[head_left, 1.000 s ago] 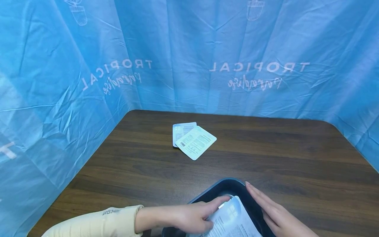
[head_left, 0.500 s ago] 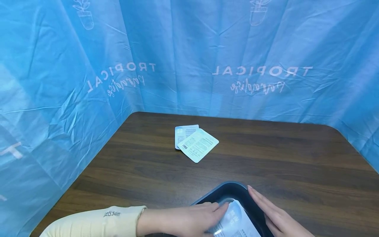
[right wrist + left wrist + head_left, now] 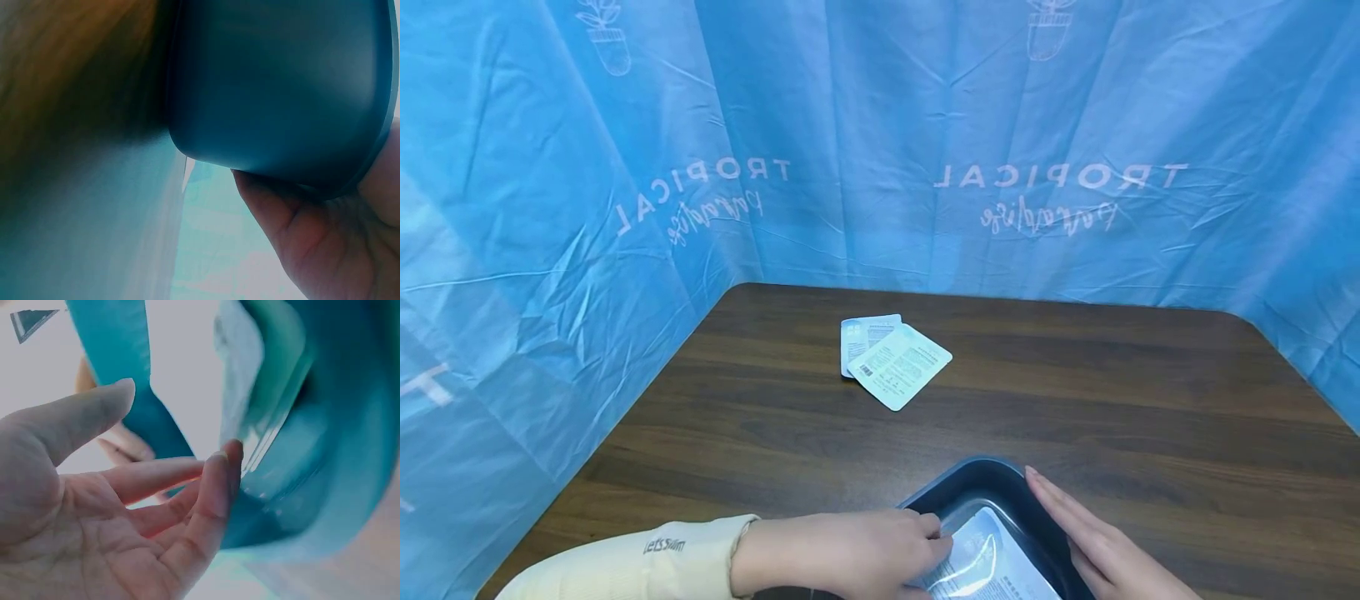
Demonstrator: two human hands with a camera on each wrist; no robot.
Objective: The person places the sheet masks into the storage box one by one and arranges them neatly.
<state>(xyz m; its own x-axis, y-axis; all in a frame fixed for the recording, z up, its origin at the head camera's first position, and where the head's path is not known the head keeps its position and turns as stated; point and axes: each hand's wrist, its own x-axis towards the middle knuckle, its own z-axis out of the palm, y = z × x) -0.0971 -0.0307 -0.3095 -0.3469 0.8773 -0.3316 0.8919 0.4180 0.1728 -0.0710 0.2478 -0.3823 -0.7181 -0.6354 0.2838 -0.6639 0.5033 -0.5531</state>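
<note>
A dark blue-black plastic bin with rounded corners stands at the bottom edge of the head view. Shiny white-and-blue flat sachets lie inside it. My left hand reaches over the bin's left side. In the left wrist view its fingertips touch the edges of the sachets, while the thumb stands apart. My right hand rests along the right outer side of the bin with fingers straight. The right wrist view shows this palm against the bin's outer wall.
Two more flat sachets overlap on the brown wood-grain table, beyond the bin. A blue printed curtain hangs along the table's back and sides.
My left hand has drawn back leftward from the upper sachet, its thumb off it, baring more of the sachet. The sachets in the bin sit slightly lower. My right hand stays at the bin.
</note>
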